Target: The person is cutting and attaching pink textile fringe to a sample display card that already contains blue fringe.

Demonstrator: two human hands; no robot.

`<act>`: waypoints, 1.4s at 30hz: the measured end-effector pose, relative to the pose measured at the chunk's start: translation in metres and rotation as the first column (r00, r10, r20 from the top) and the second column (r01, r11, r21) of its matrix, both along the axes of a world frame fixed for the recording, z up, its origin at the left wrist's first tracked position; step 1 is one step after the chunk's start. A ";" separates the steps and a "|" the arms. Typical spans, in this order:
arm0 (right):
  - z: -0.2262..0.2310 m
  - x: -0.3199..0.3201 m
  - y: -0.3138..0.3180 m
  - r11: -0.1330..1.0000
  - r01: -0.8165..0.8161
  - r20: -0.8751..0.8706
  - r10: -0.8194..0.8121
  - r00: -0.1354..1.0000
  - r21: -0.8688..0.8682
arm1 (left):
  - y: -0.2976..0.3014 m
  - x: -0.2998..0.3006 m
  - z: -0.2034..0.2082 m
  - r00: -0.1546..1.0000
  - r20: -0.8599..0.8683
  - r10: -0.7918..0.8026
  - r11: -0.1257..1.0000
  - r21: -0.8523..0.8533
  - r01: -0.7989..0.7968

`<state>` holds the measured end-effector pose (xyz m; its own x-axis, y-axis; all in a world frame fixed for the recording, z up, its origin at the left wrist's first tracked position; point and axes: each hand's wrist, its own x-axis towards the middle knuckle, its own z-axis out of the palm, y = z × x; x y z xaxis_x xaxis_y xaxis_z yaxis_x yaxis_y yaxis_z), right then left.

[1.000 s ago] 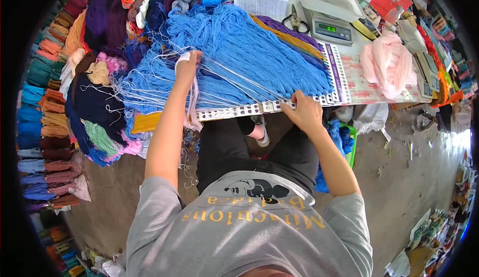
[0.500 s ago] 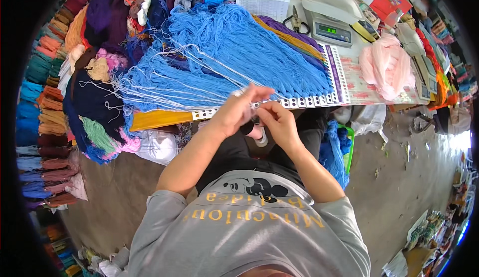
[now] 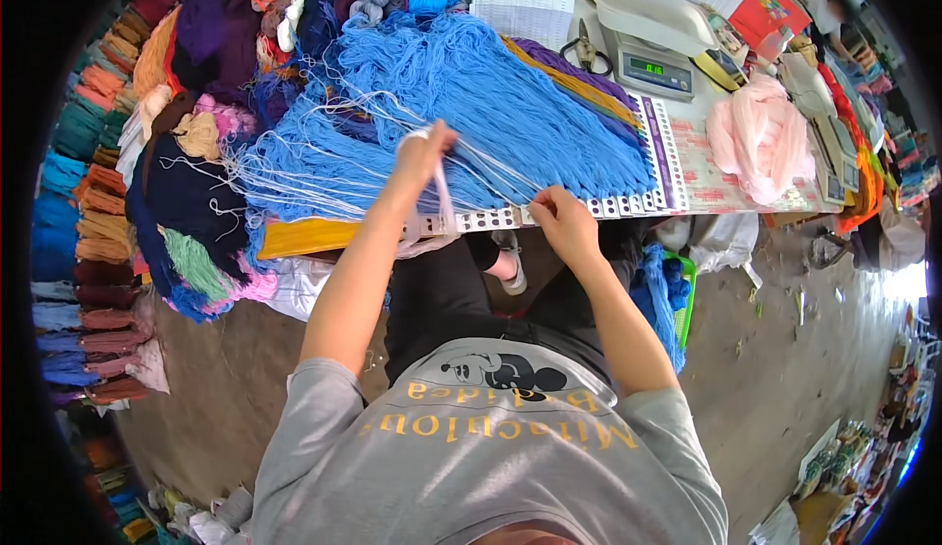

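Most holes of the perforated card strip [image 3: 589, 209] already carry blue yarn [image 3: 471, 94] fanned above both hands; the left hand [image 3: 424, 153] pinches pale strands [image 3: 442, 197], the right hand [image 3: 561, 219] presses closed on the strip's edge, leftward holes seemingly unfilled.

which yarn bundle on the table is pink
The pale pink bundle at the table's right end, beside the scale; it lies apart from the big blue bundle.

Blue yarn [image 3: 491, 103]: big loose bundle of strands fanned across table centre, far end bunched, near ends reaching the perforated white card strip [image 3: 559, 213] lying flat along the near table edge. A few pale strands pulled left.
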<state>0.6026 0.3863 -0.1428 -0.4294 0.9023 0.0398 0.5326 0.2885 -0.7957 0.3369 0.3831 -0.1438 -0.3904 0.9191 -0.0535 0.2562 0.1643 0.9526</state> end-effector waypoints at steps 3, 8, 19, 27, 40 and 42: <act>0.003 -0.003 0.000 1.000 -0.003 -0.002 0.003 1.000 -0.031 | 0.009 -0.043 -0.016 0.988 -0.099 0.120 0.993 -0.002 -0.121; -0.018 0.009 0.010 0.990 0.062 -0.138 -0.079 0.987 -0.126 | -0.018 -0.002 0.023 0.944 -0.283 0.171 0.980 0.144 -0.135; 0.017 0.004 -0.001 0.978 0.207 -0.303 -0.198 0.932 -0.003 | -0.041 0.093 0.039 0.747 0.579 -0.327 0.933 0.073 0.352; -0.020 0.025 0.019 0.969 0.246 -0.186 -0.241 0.953 0.002 | -0.021 0.102 0.017 0.850 0.432 -0.301 0.942 -0.004 0.335; -0.025 0.030 0.019 0.971 0.223 -0.263 -0.237 0.935 -0.082 | 0.014 -0.006 0.002 0.984 -0.093 0.152 0.967 0.219 -0.128; -0.024 0.031 0.014 0.961 0.229 -0.332 -0.268 0.904 -0.151 | -0.002 0.012 0.023 0.979 -0.161 0.123 0.979 0.181 -0.093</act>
